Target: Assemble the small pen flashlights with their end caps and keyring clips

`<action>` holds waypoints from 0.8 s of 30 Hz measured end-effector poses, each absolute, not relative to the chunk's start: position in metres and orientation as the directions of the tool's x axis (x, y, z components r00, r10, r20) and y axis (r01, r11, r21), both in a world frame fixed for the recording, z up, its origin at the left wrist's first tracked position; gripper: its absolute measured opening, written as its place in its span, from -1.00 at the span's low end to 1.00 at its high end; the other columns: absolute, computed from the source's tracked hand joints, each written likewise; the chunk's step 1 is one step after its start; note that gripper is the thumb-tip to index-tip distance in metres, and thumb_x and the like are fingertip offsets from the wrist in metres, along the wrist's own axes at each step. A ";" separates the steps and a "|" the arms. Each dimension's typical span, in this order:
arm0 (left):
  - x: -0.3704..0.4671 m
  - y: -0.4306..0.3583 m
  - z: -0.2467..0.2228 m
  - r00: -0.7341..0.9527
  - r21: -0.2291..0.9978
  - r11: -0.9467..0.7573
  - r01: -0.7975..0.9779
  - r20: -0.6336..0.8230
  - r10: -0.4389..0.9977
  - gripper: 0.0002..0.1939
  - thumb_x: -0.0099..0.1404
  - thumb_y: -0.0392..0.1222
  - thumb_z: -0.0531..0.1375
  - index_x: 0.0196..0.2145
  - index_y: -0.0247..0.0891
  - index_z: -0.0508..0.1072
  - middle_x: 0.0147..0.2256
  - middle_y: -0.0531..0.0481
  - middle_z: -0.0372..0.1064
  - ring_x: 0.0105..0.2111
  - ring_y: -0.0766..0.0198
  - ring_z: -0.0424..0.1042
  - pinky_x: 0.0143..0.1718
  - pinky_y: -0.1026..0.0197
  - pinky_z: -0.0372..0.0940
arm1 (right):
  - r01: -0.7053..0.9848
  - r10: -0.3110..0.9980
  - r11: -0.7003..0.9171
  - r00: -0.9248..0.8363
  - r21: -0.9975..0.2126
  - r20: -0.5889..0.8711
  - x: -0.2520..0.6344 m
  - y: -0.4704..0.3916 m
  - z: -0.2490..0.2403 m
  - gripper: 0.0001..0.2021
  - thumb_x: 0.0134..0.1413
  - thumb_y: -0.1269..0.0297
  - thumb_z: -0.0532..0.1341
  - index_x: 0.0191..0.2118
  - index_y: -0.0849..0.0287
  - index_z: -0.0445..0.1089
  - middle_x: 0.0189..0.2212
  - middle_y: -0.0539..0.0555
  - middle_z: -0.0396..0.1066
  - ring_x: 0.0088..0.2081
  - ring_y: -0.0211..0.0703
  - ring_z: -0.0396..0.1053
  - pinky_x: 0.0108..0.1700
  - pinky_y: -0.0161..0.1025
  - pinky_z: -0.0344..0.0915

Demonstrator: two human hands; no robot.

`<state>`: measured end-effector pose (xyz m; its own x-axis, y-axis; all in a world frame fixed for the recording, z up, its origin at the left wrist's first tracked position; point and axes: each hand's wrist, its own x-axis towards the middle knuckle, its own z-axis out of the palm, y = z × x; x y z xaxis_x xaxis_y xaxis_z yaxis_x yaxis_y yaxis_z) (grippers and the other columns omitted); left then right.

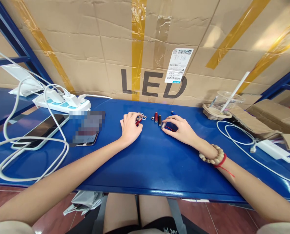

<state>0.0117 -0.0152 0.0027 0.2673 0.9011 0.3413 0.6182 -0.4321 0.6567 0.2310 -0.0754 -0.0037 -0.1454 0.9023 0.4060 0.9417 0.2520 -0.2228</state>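
Down close, can see bare legs (pixel 122 211) and dark shorts (pixel 159 223) with white writing, cut off at the bottom. Under the blue table (pixel 145 162), can spot a crumpled grey bag (pixel 86 200), partly hidden. On the left, a looped white cable (pixel 25 179), running out of view. On the right wrist, a bead bracelet (pixel 219 158).

Left hand (pixel 131 128): curled round a small red thing (pixel 138 121) with metal rings (pixel 142 117), mostly covered by fingers and too hidden to name. Right hand (pixel 180 128): thumb and finger pinched on a small silver piece (pixel 163 124), with a bit of red cord (pixel 170 129) under the palm. Hard to see the far end of that piece.

Between the hands, on the table, a red tube (pixel 156 117) and a black tube (pixel 160 120), side by side. Behind the right hand, a blue tube (pixel 173 113), partly blocked.

Far left, a dark phone-like thing (pixel 88 130), blurred into squares, and a white power strip (pixel 74 106). Far right, a clear cup (pixel 224 101). At the back, a big cardboard box (pixel 86 48), cut off at the top, marked "LED".
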 end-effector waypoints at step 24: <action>0.018 -0.017 -0.006 0.548 0.416 -0.617 0.667 0.288 0.786 -0.59 0.21 -0.22 -0.01 0.01 -0.23 0.36 0.19 -0.14 0.12 0.26 0.02 -0.09 0.18 -0.14 -0.17 | 0.894 0.845 0.384 -0.240 -0.230 0.478 0.213 -0.086 0.007 -0.66 -0.05 0.08 0.24 -0.13 0.08 0.40 -0.12 0.14 0.26 -0.16 -0.03 0.35 -0.05 -0.04 0.27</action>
<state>0.0175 -0.0166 -0.0061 0.5475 0.7858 0.2876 0.6674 -0.6174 0.4164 0.2128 -0.0861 0.0069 -0.2398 0.8450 0.4780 0.8941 0.3841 -0.2303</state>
